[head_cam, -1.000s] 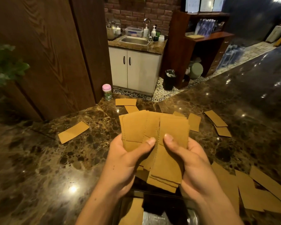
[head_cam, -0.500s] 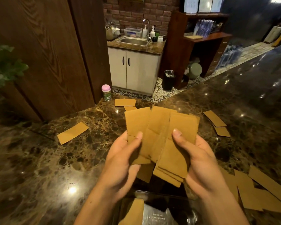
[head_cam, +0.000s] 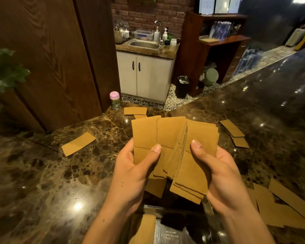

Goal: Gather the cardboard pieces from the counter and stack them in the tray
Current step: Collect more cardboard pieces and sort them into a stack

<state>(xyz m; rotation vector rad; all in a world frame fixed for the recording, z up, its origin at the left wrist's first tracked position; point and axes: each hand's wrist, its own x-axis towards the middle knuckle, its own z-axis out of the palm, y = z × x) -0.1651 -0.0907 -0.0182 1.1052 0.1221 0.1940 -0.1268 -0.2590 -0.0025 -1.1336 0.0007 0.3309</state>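
A fanned bundle of tan cardboard pieces [head_cam: 173, 136] is held upright above the counter by both hands. My left hand [head_cam: 132, 175] grips its left side, thumb on the front. My right hand [head_cam: 218, 175] grips its right side, thumb pressed on the front too. Below my wrists lies a clear tray [head_cam: 180, 224] with one cardboard piece [head_cam: 144, 229] in it. Loose pieces remain on the dark marble counter: one at the left [head_cam: 78, 143], two at the back [head_cam: 135, 111], a pair at the right [head_cam: 233, 132], and several overlapping at the near right [head_cam: 287, 205].
A small jar with a pink lid [head_cam: 114, 100] stands at the counter's back edge beside a wooden wall [head_cam: 48, 55]. A green plant [head_cam: 4, 71] is at the left. Beyond the counter are a sink cabinet [head_cam: 144, 74] and a black bin [head_cam: 183, 86].
Both hands have lifted the bundle a little and squared it, so the pieces fan less widely; my thumbs have shifted on the front. The loose pieces on the counter have not moved.
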